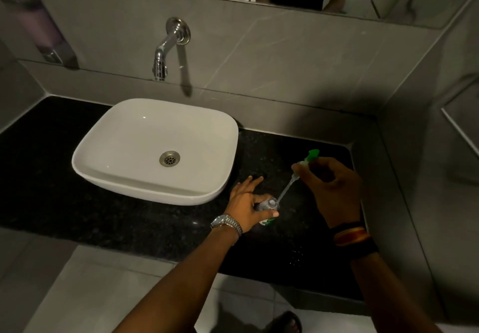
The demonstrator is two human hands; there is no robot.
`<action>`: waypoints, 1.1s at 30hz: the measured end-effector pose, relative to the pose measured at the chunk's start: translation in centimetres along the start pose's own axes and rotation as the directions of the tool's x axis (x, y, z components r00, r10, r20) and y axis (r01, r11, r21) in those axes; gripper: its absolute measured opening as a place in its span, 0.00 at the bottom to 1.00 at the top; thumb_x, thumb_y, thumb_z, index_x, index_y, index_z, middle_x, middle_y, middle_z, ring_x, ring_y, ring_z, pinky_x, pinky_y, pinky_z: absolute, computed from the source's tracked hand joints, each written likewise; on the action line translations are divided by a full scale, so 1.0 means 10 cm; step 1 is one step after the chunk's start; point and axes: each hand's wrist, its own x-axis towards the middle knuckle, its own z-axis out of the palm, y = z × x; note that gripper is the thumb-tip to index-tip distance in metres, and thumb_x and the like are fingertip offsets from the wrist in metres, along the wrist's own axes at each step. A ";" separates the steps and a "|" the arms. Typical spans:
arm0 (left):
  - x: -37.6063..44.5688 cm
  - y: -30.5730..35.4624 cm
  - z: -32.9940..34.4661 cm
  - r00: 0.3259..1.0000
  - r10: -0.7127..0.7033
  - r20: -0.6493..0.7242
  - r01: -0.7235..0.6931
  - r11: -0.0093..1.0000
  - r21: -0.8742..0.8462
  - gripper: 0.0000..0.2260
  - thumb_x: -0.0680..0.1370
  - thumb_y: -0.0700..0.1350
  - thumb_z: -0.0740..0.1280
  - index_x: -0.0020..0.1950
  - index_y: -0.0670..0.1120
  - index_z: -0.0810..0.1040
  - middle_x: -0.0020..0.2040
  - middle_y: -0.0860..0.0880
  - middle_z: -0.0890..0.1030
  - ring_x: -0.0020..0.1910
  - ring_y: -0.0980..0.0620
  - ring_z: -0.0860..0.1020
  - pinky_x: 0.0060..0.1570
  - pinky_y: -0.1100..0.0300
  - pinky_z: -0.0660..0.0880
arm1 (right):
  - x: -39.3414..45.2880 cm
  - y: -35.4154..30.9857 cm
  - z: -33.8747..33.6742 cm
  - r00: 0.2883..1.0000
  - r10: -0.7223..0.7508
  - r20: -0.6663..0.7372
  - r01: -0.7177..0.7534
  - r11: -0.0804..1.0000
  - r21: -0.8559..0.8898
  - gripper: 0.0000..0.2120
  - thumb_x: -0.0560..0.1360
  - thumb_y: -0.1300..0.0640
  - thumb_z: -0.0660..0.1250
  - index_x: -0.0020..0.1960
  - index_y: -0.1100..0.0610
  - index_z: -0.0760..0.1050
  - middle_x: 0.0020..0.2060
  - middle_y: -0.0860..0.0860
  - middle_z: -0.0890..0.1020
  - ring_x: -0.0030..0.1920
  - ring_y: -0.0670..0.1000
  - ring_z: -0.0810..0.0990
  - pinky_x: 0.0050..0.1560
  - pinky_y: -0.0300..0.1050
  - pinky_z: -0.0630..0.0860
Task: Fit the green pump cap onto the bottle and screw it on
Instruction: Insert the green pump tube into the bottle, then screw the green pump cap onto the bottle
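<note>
A small bottle (267, 204) stands on the black counter (129, 218), right of the basin. My left hand (246, 203) wraps around it just below its open neck, hiding most of the body. My right hand (329, 184) grips the green pump cap (311, 156) up and to the right of the bottle, tilted. The cap's clear dip tube (285, 190) slants down-left, and its tip sits at the bottle's mouth. The cap itself is well apart from the neck.
A white vessel basin (215, 177) sits left of the bottle under a wall-mounted chrome tap (166, 50). A soap dispenser (44, 31) hangs on the left wall. The grey tiled wall closes in on the right, and a mirror runs along the top.
</note>
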 end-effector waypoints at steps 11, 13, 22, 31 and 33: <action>0.00 -0.03 0.01 0.999 0.048 -0.009 -0.047 0.996 0.080 0.22 0.70 0.66 0.72 0.62 0.60 0.82 0.82 0.52 0.56 0.81 0.50 0.46 0.76 0.48 0.37 | -0.21 0.37 0.42 0.998 0.021 0.062 -0.018 0.999 -0.047 0.13 0.68 0.49 0.77 0.50 0.51 0.82 0.44 0.45 0.83 0.43 0.44 0.81 0.47 0.46 0.81; 0.00 -0.05 0.00 0.998 0.058 -0.011 -0.056 0.992 0.109 0.23 0.70 0.67 0.70 0.62 0.61 0.81 0.82 0.52 0.55 0.81 0.49 0.44 0.77 0.47 0.37 | -0.25 0.50 0.51 0.993 -0.014 0.114 0.028 0.992 -0.121 0.12 0.70 0.50 0.76 0.52 0.52 0.82 0.45 0.44 0.83 0.45 0.43 0.81 0.49 0.46 0.81; -0.01 -0.06 -0.01 0.998 0.058 -0.004 -0.057 0.991 0.122 0.22 0.71 0.66 0.67 0.62 0.59 0.82 0.82 0.50 0.55 0.81 0.47 0.44 0.76 0.43 0.37 | -0.33 0.69 0.65 0.950 -0.081 0.301 0.165 0.949 -0.267 0.11 0.73 0.56 0.73 0.55 0.50 0.81 0.49 0.45 0.82 0.47 0.44 0.79 0.51 0.44 0.79; 0.01 -0.07 0.04 0.999 0.044 -0.024 -0.041 0.991 0.128 0.21 0.71 0.62 0.66 0.63 0.61 0.81 0.81 0.52 0.58 0.82 0.49 0.45 0.78 0.44 0.39 | -0.39 0.78 0.75 0.991 0.040 0.125 0.008 0.933 -0.361 0.15 0.65 0.45 0.77 0.37 0.48 0.71 0.35 0.45 0.75 0.35 0.44 0.73 0.36 0.43 0.73; 0.01 -0.07 0.04 0.999 0.035 -0.022 -0.032 0.991 0.130 0.22 0.71 0.63 0.67 0.63 0.61 0.81 0.81 0.52 0.59 0.82 0.49 0.46 0.78 0.43 0.39 | -0.40 0.76 0.78 0.994 0.072 0.087 -0.036 0.933 -0.358 0.18 0.64 0.44 0.78 0.36 0.49 0.68 0.36 0.44 0.73 0.35 0.45 0.73 0.35 0.43 0.72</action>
